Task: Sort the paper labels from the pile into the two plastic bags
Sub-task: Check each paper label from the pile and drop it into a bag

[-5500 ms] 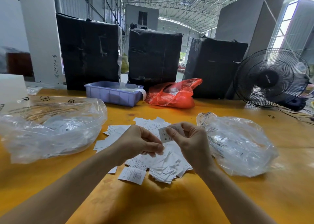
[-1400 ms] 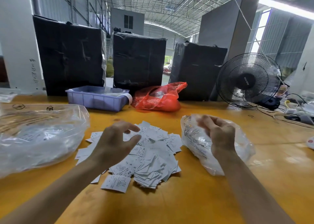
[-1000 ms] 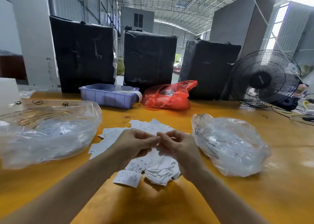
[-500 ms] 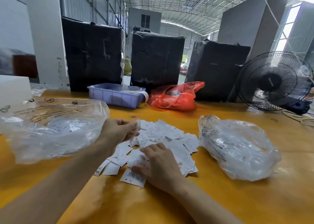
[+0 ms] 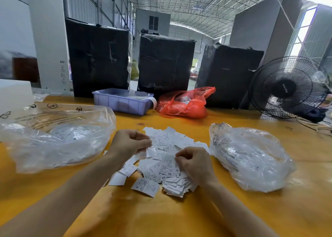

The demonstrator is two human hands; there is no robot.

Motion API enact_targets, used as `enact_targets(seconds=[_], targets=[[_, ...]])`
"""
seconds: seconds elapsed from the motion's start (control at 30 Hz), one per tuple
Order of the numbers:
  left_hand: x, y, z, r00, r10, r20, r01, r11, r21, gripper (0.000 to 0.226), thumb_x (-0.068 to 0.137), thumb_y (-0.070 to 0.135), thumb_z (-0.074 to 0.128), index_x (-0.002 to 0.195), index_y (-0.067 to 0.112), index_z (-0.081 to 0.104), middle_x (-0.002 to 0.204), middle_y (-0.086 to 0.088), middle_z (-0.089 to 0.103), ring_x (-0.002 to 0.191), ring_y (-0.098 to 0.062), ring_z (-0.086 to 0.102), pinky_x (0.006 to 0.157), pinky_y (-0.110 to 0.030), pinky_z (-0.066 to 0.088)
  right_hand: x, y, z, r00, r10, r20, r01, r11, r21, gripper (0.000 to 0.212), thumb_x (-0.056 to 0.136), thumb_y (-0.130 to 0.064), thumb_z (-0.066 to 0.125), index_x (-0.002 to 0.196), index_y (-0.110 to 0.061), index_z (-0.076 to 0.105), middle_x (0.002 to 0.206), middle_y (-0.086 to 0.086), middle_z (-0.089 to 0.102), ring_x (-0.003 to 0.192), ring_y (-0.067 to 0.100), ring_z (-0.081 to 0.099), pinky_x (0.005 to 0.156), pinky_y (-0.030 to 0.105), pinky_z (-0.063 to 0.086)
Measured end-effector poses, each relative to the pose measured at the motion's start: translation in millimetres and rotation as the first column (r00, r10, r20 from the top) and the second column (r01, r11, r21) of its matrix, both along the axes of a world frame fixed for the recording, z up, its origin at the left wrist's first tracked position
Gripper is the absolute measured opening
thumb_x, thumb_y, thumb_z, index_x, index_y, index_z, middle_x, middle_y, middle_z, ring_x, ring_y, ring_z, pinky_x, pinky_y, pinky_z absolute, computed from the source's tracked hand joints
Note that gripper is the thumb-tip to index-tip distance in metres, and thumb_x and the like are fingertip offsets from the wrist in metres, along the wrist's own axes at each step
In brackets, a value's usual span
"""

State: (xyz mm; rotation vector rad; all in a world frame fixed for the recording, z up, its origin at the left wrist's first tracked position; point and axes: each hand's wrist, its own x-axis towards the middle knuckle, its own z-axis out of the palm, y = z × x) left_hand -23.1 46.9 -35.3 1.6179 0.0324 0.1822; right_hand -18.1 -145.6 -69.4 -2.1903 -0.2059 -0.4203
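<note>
While labels (image 5: 162,154) lie heaped (white), hands (image 5: 195,163) overlap them.

One view only, from the person's head: a wide-angle camera looks forward and down across the yellow surface (image 5: 179,215), close above both forearms, with the black fan (image 5: 287,89) at the right edge and warehouse roof bending overhead.

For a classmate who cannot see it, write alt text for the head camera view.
Two bare hands work over a pile of white paper labels on a yellow table: the left hand and the right hand each curl their fingers on labels. A clear plastic bag lies to the left, another clear bag to the right.
</note>
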Motion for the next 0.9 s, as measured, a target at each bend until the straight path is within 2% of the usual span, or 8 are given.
enact_targets(seconds=[0.13, 0.23, 0.3, 0.37, 0.63, 0.7, 0.77, 0.9], targets=[[0.1, -0.4, -1.3, 1.000, 0.009, 0.006, -0.009, 0.999, 0.040, 0.009, 0.075, -0.007, 0.072, 0.077, 0.000, 0.068, 0.063, -0.005, 0.069, 0.049, -0.003, 0.064, 0.046, -0.011, 0.048, 3.1, -3.1, -2.2, 0.995, -0.046, 0.091, 0.059, 0.986, -0.155, 0.009, 0.086, -0.015, 0.066, 0.092, -0.011, 0.072, 0.093, 0.000, 0.068, 0.086, 0.013, 0.061, 0.075, 0.023, 0.049], [1.0, 0.7, -3.4, 1.000, 0.018, 0.000, -0.018, 0.998, 0.067, 0.009, 0.076, -0.007, 0.072, 0.077, 0.002, 0.068, 0.069, -0.008, 0.070, 0.052, -0.004, 0.066, 0.048, -0.012, 0.050, 1.9, 2.4, -3.5, 0.995, 0.066, 0.073, -0.044, 0.962, -0.271, 0.037, 0.082, -0.034, 0.071, 0.113, -0.015, 0.065, 0.113, -0.001, 0.064, 0.107, 0.014, 0.052, 0.092, 0.027, 0.041], [1.6, 1.2, -4.7, 1.000, 0.021, -0.007, -0.020, 0.996, 0.085, 0.009, 0.075, -0.006, 0.073, 0.077, 0.002, 0.068, 0.071, -0.009, 0.071, 0.053, -0.005, 0.066, 0.049, -0.013, 0.050, 2.2, 7.7, -3.7, 0.994, 0.101, -0.033, -0.106, 0.918, -0.381, 0.057, 0.073, -0.047, 0.075, 0.120, -0.017, 0.061, 0.116, -0.002, 0.062, 0.111, 0.017, 0.048, 0.094, 0.030, 0.039], [2.2, 0.5, -5.2, 1.000, 0.016, -0.008, -0.015, 0.994, 0.108, 0.008, 0.075, -0.005, 0.073, 0.078, 0.002, 0.069, 0.073, -0.010, 0.071, 0.054, -0.007, 0.066, 0.049, -0.013, 0.051, 2.4, 10.8, -3.2, 0.993, 0.098, -0.063, -0.115, 0.906, -0.408, 0.061, 0.066, -0.051, 0.078, 0.114, -0.016, 0.063, 0.108, 0.000, 0.062, 0.105, 0.020, 0.049, 0.089, 0.034, 0.042], [0.6, -5.3, -8.0, 1.000, -0.016, -0.010, 0.018, 0.986, 0.166, 0.010, 0.073, -0.002, 0.077, 0.079, 0.002, 0.070, 0.074, -0.011, 0.071, 0.066, -0.019, 0.065, 0.064, -0.025, 0.055, -2.3, 7.9, -2.1, 0.996, 0.070, 0.059, -0.042, 0.921, -0.387, 0.067, 0.067, -0.037, 0.081, 0.125, -0.014, 0.059, 0.117, 0.004, 0.063, 0.110, 0.021, 0.050, 0.094, 0.034, 0.040], [-0.5, -6.7, -7.8, 1.000, -0.019, -0.021, 0.022, 0.987, 0.162, 0.014, 0.071, 0.000, 0.079, 0.081, 0.002, 0.069, 0.076, -0.013, 0.071, 0.067, -0.020, 0.064, 0.069, -0.031, 0.055, -3.2, 5.8, -1.4, 0.994, 0.062, 0.093, -0.032, 0.955, -0.294, 0.067, 0.069, -0.026, 0.082, 0.129, -0.014, 0.055, 0.114, 0.002, 0.061, 0.105, 0.016, 0.052, 0.090, 0.025, 0.042], [-1.7, -8.0, -6.5, 0.999, -0.022, -0.034, 0.027, 0.987, 0.158, 0.019, 0.067, 0.004, 0.082, 0.082, 0.004, 0.069, 0.071, -0.010, 0.071, 0.064, -0.018, 0.063, 0.066, -0.029, 0.053, -7.2, 3.9, 1.9, 0.997, 0.056, 0.058, -0.052, 0.997, -0.055, 0.058, 0.072, -0.012, 0.080, 0.125, -0.013, 0.057, 0.095, 0.000, 0.063, 0.083, 0.006, 0.058, 0.071, 0.014, 0.047], [-4.0, -10.5, -2.3, 0.997, -0.059, -0.050, 0.064, 0.992, 0.104, 0.027, 0.061, 0.009, 0.084, 0.083, 0.006, 0.069, 0.057, -0.001, 0.068, 0.053, -0.011, 0.061, 0.054, -0.022, 0.051, -12.4, -6.6, 10.9, 0.992, 0.123, 0.036, -0.128, 0.921, 0.369, 0.036, 0.082, -0.001, 0.068, 0.112, -0.018, 0.059, 0.067, 0.013, 0.062, 0.057, 0.021, 0.061, 0.053, 0.028, 0.054]])
